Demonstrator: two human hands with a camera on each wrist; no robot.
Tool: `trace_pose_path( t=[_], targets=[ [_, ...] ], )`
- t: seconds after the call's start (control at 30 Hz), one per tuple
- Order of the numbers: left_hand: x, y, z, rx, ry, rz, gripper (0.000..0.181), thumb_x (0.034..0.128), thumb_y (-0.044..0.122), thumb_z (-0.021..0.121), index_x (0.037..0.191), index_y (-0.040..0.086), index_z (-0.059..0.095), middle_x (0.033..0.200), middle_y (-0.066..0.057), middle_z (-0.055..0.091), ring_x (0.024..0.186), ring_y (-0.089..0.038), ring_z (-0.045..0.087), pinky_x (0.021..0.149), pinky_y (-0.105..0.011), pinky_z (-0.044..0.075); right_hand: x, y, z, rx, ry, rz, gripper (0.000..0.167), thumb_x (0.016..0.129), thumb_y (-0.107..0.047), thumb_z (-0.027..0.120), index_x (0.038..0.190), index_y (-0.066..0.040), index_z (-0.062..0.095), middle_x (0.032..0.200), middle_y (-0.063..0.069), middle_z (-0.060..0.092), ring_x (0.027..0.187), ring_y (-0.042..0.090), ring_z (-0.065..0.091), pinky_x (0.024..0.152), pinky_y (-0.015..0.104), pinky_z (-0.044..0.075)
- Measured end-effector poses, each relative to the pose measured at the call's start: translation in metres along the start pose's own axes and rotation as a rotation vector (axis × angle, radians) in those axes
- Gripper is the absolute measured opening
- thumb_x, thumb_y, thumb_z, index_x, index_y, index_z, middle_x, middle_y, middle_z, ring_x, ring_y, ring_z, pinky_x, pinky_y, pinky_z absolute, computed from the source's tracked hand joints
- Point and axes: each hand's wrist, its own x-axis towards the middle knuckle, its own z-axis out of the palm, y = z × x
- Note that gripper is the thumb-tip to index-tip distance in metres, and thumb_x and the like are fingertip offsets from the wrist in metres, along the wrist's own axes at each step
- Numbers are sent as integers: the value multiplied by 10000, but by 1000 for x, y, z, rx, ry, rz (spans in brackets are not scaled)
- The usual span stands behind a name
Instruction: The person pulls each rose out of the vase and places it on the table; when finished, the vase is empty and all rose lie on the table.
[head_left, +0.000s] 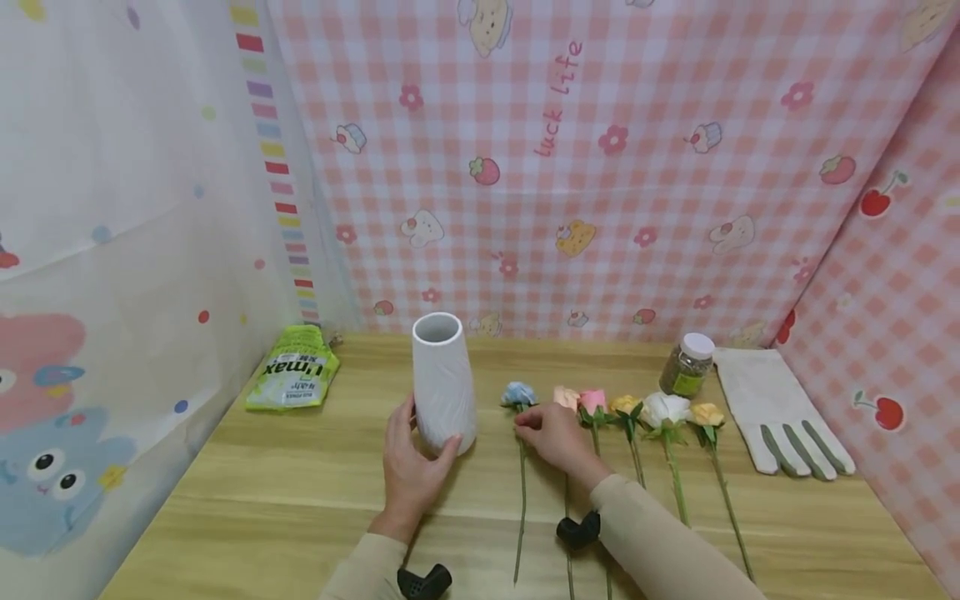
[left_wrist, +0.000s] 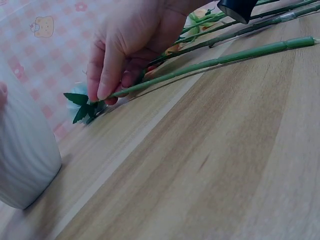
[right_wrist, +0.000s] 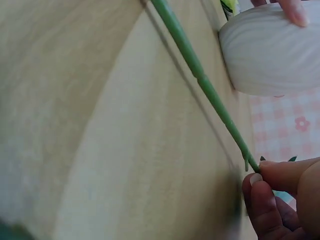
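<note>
A white ridged vase (head_left: 444,383) stands upright on the wooden table. My left hand (head_left: 414,471) holds it low down, thumb on the near side and fingers round the left. To the right, my right hand (head_left: 558,437) pinches the blue flower (head_left: 519,393) by its green stem, just below the bloom. In the right wrist view the stem (right_wrist: 200,80) runs from the thumb and fingertips, slightly off the tabletop. Beside this hand lie a peach flower (head_left: 566,398), a pink flower (head_left: 592,400), a white flower (head_left: 666,408) and two yellow ones; my right arm covers parts of their stems.
At the back left a green snack bag (head_left: 294,369) lies on the table (head_left: 300,475). A white-lidded jar (head_left: 687,367) stands behind the flowers. On the far right is a white glove (head_left: 776,408) with grey-green stripes. Printed cloth (head_left: 540,217) hangs behind the table.
</note>
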Motion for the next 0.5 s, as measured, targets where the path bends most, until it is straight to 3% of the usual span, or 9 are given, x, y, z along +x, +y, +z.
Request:
trace_pose_path(
  t=[0.23, 0.37, 0.5],
  targets=[
    [3, -4, 3, 4, -6, -12, 841, 681, 238, 845, 1382, -4, 447, 1238, -164, 540, 1067, -280, 545, 825, -454, 509, -10, -9, -27, 3, 55, -56, 120, 866, -126, 711, 973, -103, 762, 902, -28, 708, 802, 113, 635, 657, 289, 528],
    [7, -1, -2, 17, -71, -54, 841, 713, 271, 829, 1394, -3, 418, 1239, -163, 527, 1092, -279, 533, 856, -469, 495, -34, -10, -59, 37, 65, -64, 129, 876, -163, 707, 998, -146, 746, 892, -50, 694, 764, 87, 616, 621, 260, 511],
    [18, 5, -17, 14, -149, -108, 853, 733, 300, 824, 1404, -6, 395, 1261, -173, 512, 1127, -317, 517, 902, -490, 461, -67, -5, -101, 59, 84, -119, 135, 889, -190, 694, 1006, -134, 731, 902, -25, 702, 749, 94, 623, 607, 261, 513]
  ],
)
